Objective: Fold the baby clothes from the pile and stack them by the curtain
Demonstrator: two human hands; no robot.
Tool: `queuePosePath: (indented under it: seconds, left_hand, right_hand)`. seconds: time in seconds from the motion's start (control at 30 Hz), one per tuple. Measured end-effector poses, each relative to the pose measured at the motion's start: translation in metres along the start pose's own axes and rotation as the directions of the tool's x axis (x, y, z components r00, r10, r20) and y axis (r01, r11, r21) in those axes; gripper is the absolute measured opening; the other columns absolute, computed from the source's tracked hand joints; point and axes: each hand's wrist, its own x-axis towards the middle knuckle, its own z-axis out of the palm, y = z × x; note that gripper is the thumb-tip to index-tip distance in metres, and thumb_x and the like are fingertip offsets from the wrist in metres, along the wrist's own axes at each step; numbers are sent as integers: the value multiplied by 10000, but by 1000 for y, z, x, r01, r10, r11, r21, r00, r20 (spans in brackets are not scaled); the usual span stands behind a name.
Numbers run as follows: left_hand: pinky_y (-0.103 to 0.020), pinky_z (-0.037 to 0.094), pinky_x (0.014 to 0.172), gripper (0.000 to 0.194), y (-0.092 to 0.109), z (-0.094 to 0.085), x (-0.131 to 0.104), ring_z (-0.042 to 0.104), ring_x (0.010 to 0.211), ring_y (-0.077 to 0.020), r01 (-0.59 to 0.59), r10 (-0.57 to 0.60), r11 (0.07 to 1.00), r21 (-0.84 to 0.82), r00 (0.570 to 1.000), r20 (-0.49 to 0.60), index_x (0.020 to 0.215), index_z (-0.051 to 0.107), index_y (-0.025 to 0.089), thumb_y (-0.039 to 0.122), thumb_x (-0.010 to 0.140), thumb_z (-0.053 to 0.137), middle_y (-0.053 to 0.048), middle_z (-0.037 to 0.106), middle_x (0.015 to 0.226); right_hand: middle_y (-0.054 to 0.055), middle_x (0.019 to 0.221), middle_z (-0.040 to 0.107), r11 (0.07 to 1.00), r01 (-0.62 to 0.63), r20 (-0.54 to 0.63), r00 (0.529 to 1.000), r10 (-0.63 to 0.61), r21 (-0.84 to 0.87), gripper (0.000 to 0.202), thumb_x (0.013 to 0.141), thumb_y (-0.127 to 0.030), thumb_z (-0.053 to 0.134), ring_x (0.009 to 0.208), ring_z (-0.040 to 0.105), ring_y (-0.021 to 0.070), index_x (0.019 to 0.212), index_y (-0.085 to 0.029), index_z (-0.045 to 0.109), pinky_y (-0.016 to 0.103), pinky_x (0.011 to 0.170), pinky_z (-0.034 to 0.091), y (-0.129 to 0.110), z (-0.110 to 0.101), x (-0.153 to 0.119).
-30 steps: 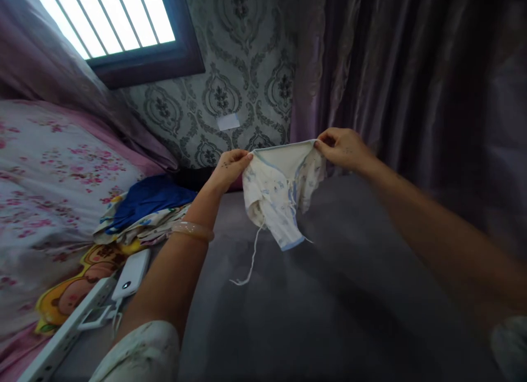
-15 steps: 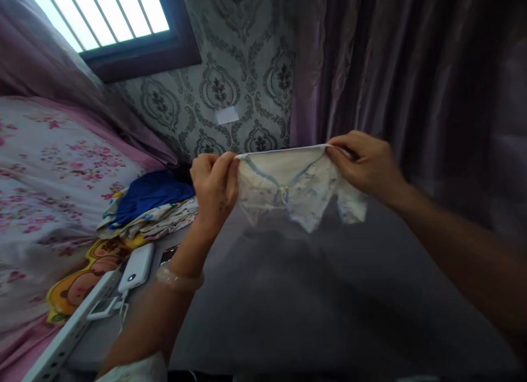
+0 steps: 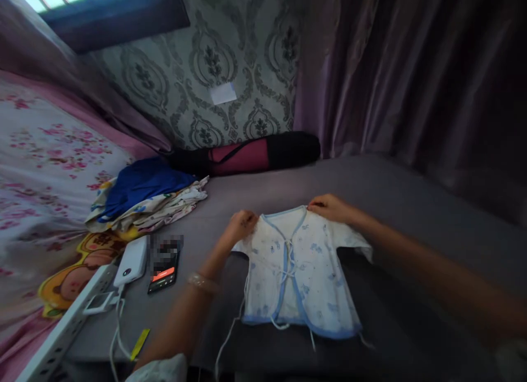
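Note:
A small white baby shirt (image 3: pixel 317 267) with blue trim, blue prints and tie strings lies spread on the grey bed surface, its neckline away from me and its hem toward me. My left hand (image 3: pixel 246 224) pinches the shirt at the left shoulder, beside the neck opening. At the right shoulder my right hand (image 3: pixel 329 207) is closed on the cloth, thumb and finger together. The front is tied at the middle with thin white strings, and loose strings trail from the hem. Part of the left sleeve is hidden behind my left hand and forearm.
A phone (image 3: pixel 163 275), a white power bank (image 3: pixel 132 260) with cable and a white power strip (image 3: pixel 68 321) lie at left. Behind them is a blue and patterned cloth pile (image 3: pixel 152 187). A long black and maroon bag (image 3: pixel 247 154) rests against the wall. A yellow strip (image 3: pixel 140 343) lies front left.
Both hands have lowered the shirt from where it hung in the air onto the bed, toward me. It now lies flat with its whole front showing, and the bag behind is visible.

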Motion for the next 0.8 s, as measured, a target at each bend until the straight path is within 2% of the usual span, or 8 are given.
queuePosePath:
  seconds: [0.1,0.2,0.4,0.57,0.8]
  left_hand:
    - [-249,310,614,349,-18,45,14,521,671,-131,-17,17,1000,10,997,-71,709,606,155,296,941,387,-14,575,676]
    - [-267,343,705,339,-29,62,30,576,789,-162,-55,59,998,31,987,-149,776,620,166,316,962,379,-51,636,798]
    - [-284,361,749,356,-48,64,68,605,854,-189,-55,57,998,20,985,-161,847,631,184,435,965,408,-57,662,861]
    - [-306,370,792,350,-51,60,91,599,927,-207,-2,15,997,83,987,-162,899,636,179,412,975,386,-79,671,925]
    - [-342,356,843,349,-57,56,118,590,950,-231,38,8,978,205,976,-219,887,635,171,383,974,372,-110,658,929]
  right_hand:
    - [78,920,719,989,0,-5,1000,-1,-145,325,934,-371,448,842,650,191,954,-162,696,264,721,460,37,42,10]
    - [88,969,703,950,-4,-3,1000,3,-312,340,987,-371,369,889,647,199,973,-181,650,270,743,443,49,57,17]
    - [97,1064,686,845,-29,25,998,49,-534,380,1020,-416,269,955,651,233,1041,-210,587,311,782,440,49,51,49]
    - [119,1150,657,789,-34,79,991,104,-613,395,1022,-410,250,1007,645,256,1133,-203,567,345,821,449,51,46,80]
    - [139,1154,648,749,46,116,992,41,-660,410,1019,-401,259,994,646,275,1122,-175,585,368,810,462,56,39,112]
